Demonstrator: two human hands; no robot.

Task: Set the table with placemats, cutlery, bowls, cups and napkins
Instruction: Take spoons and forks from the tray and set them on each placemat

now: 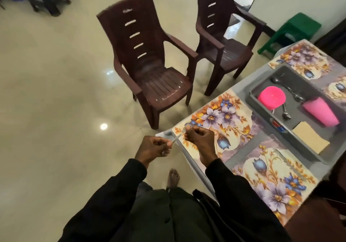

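Over the table corner, your left hand (pixel 152 149) and right hand (pixel 199 136) both pinch one thin cutlery piece (pixel 177 138), just above the floral placemat (pixel 230 118). It looks light, stiff, slippery; hold its handle.

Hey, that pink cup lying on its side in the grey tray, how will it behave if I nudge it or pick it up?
The pink cup looks like thin plastic, so probably light. Lying on its side in the grey tray, it may roll, curving since it tapers. It seems unlikely to break.
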